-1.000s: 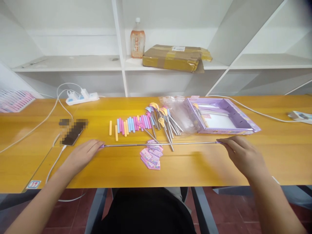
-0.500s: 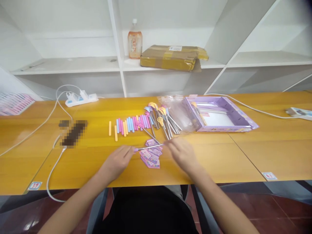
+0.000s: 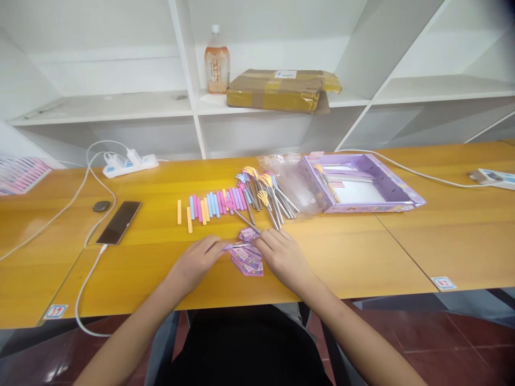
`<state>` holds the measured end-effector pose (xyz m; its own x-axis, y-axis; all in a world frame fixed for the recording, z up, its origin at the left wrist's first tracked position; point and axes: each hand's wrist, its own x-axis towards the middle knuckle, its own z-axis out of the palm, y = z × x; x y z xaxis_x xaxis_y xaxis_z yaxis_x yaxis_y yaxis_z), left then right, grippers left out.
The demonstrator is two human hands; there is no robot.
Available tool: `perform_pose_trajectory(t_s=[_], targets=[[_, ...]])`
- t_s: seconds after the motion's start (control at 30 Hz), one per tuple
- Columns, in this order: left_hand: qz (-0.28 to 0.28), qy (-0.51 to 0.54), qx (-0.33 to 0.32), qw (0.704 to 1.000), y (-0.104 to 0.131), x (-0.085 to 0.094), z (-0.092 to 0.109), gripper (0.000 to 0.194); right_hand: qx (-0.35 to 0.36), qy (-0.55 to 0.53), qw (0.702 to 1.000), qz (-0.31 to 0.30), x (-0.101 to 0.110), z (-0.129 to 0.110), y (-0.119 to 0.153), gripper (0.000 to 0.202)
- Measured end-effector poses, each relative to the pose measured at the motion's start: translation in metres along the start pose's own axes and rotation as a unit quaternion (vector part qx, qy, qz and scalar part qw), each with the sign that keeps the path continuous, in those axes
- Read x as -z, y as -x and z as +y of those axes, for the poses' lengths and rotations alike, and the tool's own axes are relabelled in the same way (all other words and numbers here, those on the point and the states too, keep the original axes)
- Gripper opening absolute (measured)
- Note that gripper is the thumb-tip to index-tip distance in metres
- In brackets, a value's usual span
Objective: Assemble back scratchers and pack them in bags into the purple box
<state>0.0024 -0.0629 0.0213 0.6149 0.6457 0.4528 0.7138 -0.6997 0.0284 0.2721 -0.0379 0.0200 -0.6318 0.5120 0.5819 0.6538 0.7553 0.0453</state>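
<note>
My left hand (image 3: 200, 261) is closed round the purple end of a thin metal rod (image 3: 240, 245). My right hand (image 3: 280, 254) has its fingers wrapped round the rod's other end, which they hide. Beneath the rod lies a loose pile of pink and purple cards (image 3: 246, 262). Beyond the hands, several metal rods with small hand-shaped heads (image 3: 274, 201) in yellow, blue and pink are heaped together. Left of them is a row of yellow, blue, pink and purple sticks (image 3: 207, 206).
A purple tray (image 3: 374, 206) and crinkled clear plastic (image 3: 300, 187) lie at the back right. The phone (image 3: 119, 222), its white cable and a power strip (image 3: 131, 165) are on the left. A bottle (image 3: 217, 64) and a taped box (image 3: 277, 91) sit on the shelf.
My right hand has moved left towards my left hand, so less of the rod shows between them. The view has shifted slightly.
</note>
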Motion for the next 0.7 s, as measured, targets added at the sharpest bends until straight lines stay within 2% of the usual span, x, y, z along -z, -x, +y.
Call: perform_pose_trajectory(t_s=[0.07, 0.13, 0.27, 0.37, 0.47, 0.7], targets=[[-0.013, 0.003, 0.007, 1.000, 0.006, 0.003, -0.010, 0.022, -0.002, 0.017, 1.000, -0.005, 0.003, 0.011, 0.006, 0.021], [-0.021, -0.009, 0.018, 1.000, 0.023, 0.017, -0.033, 0.023, -0.015, 0.039, 0.999, -0.006, 0.012, 0.040, 0.026, 0.023], [0.011, -0.061, 0.078, 0.995, 0.076, 0.060, -0.098, 0.015, -0.075, 0.150, 0.984, 0.052, 0.046, 0.128, 0.101, 0.023], [-0.002, -0.061, 0.100, 0.993, 0.103, 0.079, -0.123, 0.016, -0.080, 0.213, 0.973, 0.048, 0.063, 0.173, 0.148, 0.014], [-0.013, -0.065, 0.114, 0.991, 0.108, 0.078, -0.121, 0.022, -0.092, 0.203, 0.974, 0.042, 0.065, 0.181, 0.165, 0.008], [-0.032, -0.084, 0.104, 0.991, 0.108, 0.077, -0.109, 0.032, -0.144, 0.174, 0.973, 0.041, 0.062, 0.172, 0.168, 0.008]])
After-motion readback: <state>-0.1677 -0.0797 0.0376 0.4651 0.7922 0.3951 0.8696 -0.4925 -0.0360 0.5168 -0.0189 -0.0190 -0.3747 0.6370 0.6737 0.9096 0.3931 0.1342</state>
